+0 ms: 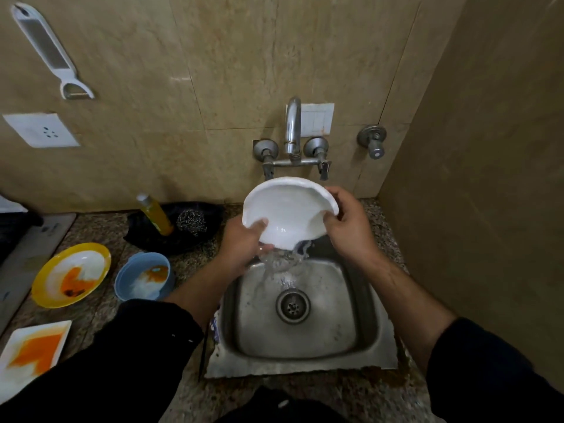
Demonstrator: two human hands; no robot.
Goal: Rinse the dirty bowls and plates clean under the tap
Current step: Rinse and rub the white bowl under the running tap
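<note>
**White bowl mid-rinse, three dishes waiting**

Both hands clamped the white bowl over the sink, below the tap: left hand at the near rim, right hand on the far edge. It was tipped, water pouring out (looked clean). Next, prob. the stained blue bowl, yellow plate or square plate on the counter at left. No legible writing.

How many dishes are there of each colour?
White: 2, the bowl held over the sink and the square plate
Yellow: 1, the round plate
Blue: 1, the small bowl
Total: 4
</note>
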